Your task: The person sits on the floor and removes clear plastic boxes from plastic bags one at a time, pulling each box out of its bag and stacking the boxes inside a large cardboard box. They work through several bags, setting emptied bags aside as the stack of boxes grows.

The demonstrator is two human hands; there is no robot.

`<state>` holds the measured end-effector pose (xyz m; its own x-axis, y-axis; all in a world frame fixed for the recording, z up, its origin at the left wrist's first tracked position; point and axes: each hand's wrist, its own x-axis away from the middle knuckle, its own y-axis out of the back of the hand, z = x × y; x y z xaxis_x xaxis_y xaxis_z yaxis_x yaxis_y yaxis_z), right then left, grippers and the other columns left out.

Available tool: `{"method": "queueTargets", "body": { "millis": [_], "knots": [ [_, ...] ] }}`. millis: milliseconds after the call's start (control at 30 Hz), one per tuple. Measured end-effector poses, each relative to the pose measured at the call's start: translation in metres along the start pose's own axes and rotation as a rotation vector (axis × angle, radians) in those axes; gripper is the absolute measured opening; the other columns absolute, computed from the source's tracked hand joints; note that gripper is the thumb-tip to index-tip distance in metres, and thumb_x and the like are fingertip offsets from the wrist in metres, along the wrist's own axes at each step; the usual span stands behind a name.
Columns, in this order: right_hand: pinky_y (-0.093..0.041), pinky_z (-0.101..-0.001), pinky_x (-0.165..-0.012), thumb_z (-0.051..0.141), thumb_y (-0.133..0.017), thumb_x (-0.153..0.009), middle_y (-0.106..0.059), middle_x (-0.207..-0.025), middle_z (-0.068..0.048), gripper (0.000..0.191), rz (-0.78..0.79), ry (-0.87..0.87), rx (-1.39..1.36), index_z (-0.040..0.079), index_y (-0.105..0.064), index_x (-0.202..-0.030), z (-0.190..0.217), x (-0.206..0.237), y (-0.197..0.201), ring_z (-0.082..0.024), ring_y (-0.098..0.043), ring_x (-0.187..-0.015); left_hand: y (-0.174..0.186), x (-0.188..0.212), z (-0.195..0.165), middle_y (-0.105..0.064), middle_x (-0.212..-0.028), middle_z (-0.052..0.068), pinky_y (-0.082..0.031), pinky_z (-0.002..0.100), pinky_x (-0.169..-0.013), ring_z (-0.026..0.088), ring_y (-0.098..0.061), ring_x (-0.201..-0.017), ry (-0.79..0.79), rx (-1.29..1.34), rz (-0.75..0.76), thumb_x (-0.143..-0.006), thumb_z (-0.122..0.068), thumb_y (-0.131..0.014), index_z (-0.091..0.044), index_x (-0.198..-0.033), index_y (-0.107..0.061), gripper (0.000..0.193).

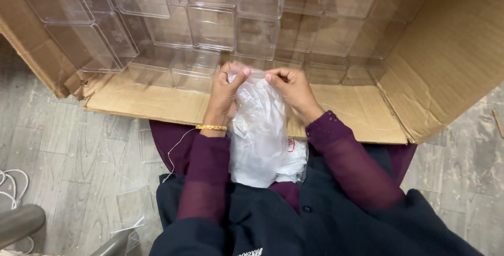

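Dark blue cloth (294,224) on the person's lap lies closest, with purple sleeves (341,156) above it. On the lap rests a clear plastic bag (260,130) with white stuff inside. Its long side runs from the lap up toward the big cardboard box (446,51), and its top end points at the box. Both hands pinch that top end. The left hand (224,93) has its thumb and fingers closed tight on the left corner of the bag. A gold bangle (211,127) sits on that wrist. The right hand (294,90) is curled and pinches the right corner. Inside the box, clear plastic containers (210,25) stand in rows. The bag is just in front of the box's open flap (142,101).
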<state>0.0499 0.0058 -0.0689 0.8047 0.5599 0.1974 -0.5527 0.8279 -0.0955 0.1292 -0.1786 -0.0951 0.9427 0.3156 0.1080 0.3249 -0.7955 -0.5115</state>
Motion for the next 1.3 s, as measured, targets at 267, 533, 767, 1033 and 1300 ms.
{"method": "queueTargets", "body": {
  "millis": [267,533,767,1033,1300],
  "knots": [
    [-0.049,-0.0216,-0.075,0.012,-0.066,-0.102,-0.074,-0.097,0.001,0.021,-0.061,0.085,0.108,0.002,-0.076,-0.118,0.011,0.003,-0.007,-0.004,-0.061,-0.084,-0.004,-0.001,0.005,-0.068,-0.093,-0.003,-0.049,0.022,-0.077,0.005,-0.059,-0.086,0.096,-0.017,-0.008,-0.101,-0.023,-0.067,-0.007,-0.103,-0.070,0.016],
    [-0.054,-0.0345,-0.084,0.023,-0.071,-0.112,-0.071,-0.091,-0.008,0.028,0.281,-0.098,-0.898,0.001,-0.069,-0.096,-0.003,0.014,0.012,-0.020,-0.066,-0.086,0.021,0.004,-0.014,-0.061,-0.085,-0.004,-0.051,0.026,-0.075,0.009,-0.060,-0.079,0.153,0.416,-0.020,-0.099,-0.022,-0.070,-0.015,-0.092,-0.062,0.013],
    [-0.054,-0.0480,-0.097,0.032,-0.059,-0.085,-0.068,-0.091,-0.012,0.032,0.014,0.017,-1.038,0.003,-0.061,-0.070,0.007,0.014,-0.014,-0.029,-0.068,-0.099,0.051,0.013,-0.041,-0.054,-0.080,-0.006,-0.044,0.023,-0.065,0.007,-0.051,-0.072,0.089,0.301,-0.066,-0.100,-0.025,-0.070,-0.015,-0.084,-0.058,0.023],
    [-0.052,-0.0377,-0.084,0.028,-0.056,-0.080,-0.064,-0.084,-0.010,0.030,0.089,-0.078,-0.845,-0.001,-0.066,-0.082,-0.014,0.007,-0.016,-0.022,-0.060,-0.084,0.102,0.039,-0.088,-0.059,-0.082,-0.004,-0.043,0.024,-0.070,0.006,-0.053,-0.077,0.053,-0.552,0.221,-0.096,-0.019,-0.062,-0.007,-0.090,-0.064,0.014],
    [-0.048,-0.0345,-0.069,0.011,-0.063,-0.098,-0.060,-0.085,-0.008,0.009,0.130,0.226,0.374,0.003,-0.067,-0.097,-0.030,-0.034,-0.096,-0.021,-0.058,-0.076,0.128,0.038,-0.092,-0.071,-0.082,0.023,-0.052,0.052,-0.069,0.042,-0.069,-0.080,-0.037,-1.707,-0.357,-0.087,-0.016,-0.065,-0.001,-0.096,-0.071,0.018]
  ]
}}
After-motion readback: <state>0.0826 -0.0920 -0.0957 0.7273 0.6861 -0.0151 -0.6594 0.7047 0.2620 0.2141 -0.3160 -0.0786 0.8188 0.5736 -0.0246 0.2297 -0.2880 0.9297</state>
